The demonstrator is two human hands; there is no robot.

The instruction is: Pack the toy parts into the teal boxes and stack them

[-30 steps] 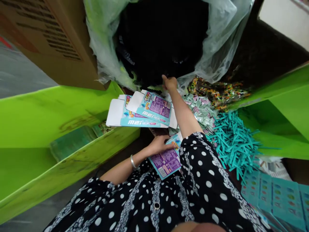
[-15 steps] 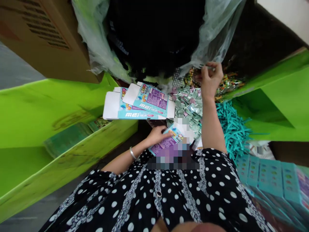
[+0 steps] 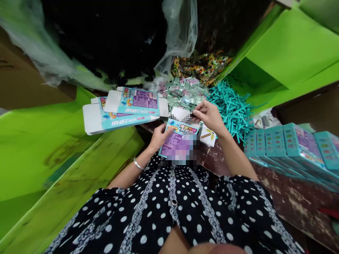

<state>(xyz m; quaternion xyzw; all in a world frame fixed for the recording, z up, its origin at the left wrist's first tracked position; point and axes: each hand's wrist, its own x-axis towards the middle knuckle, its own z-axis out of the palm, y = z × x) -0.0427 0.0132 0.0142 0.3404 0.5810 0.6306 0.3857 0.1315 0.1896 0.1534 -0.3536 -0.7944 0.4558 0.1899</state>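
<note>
My left hand (image 3: 159,137) is closed around the left edge of a teal and purple carton (image 3: 169,144), its thumb lying across the printed face. The carton's white flap stands up at the far end, and part of its near end is blurred out. At that flap my right hand (image 3: 208,114) pinches a black lattice piece (image 3: 187,118), which lies against the white card. Just below the right fingers is a white card (image 3: 207,135) with a pickaxe picture. Flattened cartons (image 3: 140,100) overlap to the left of the hands.
Beyond the hands lie silvery-green small packets (image 3: 182,93), orange and black wrapped pieces (image 3: 203,65) and a heap of teal sticks (image 3: 230,106). A plastic-lined bag (image 3: 180,28) holds black material. Filled teal boxes (image 3: 275,141) stand in a row at right, beside green panels (image 3: 293,46).
My right hand has come back from the far pieces to the carton's flap, bringing the black lattice piece. The view has turned to the right, and the left hand still holds the carton.
</note>
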